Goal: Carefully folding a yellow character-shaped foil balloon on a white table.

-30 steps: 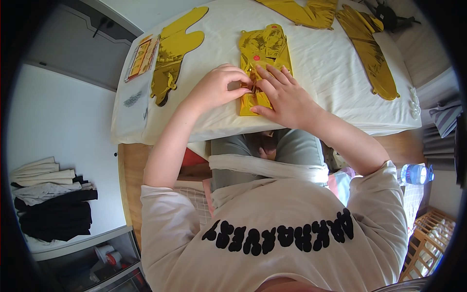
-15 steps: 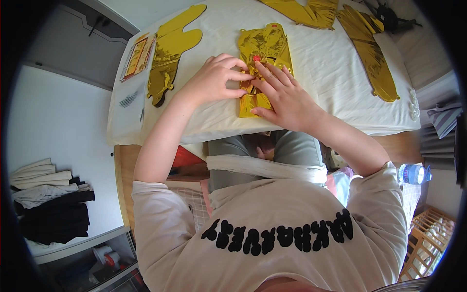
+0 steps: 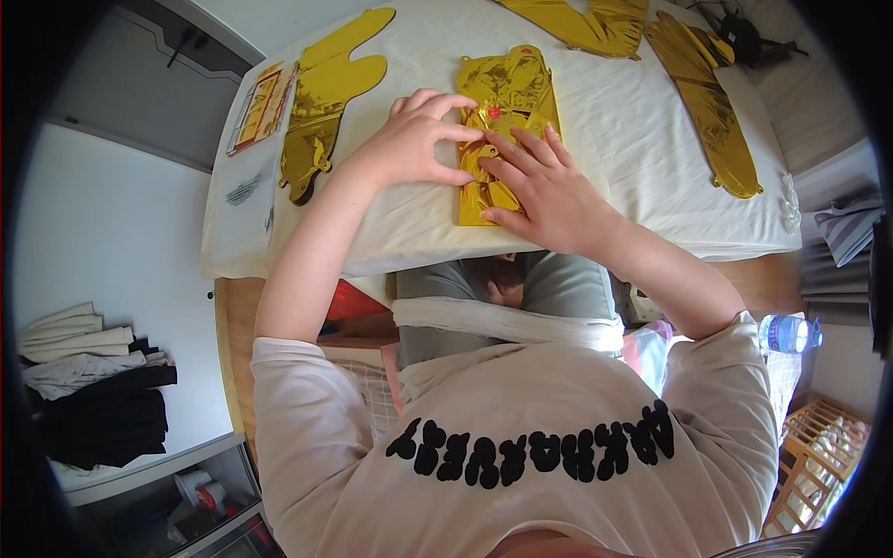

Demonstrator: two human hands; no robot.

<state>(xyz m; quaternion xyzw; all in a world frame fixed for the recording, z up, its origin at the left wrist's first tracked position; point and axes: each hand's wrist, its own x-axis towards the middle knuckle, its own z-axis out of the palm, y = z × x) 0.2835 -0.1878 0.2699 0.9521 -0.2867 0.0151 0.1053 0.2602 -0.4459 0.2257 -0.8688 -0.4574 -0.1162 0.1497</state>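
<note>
A flat, folded gold foil balloon with small red spots lies lengthwise before me on the white-covered table. My left hand curves along its left edge, with thumb and fingers apart and some fingertips touching the foil. Across the lower right part of the balloon lies my right hand, its fingers spread out and resting on the foil. Part of the balloon's lower half is hidden under that hand.
More flat gold foil balloons lie around: one at the left, one at the far edge, one at the right. A printed package lies far left. A water bottle stands below the table's right side.
My right fingers have slid slightly toward me and to the right across the foil. The raised foil around the red spot now looks flatter. My left hand has barely moved.
</note>
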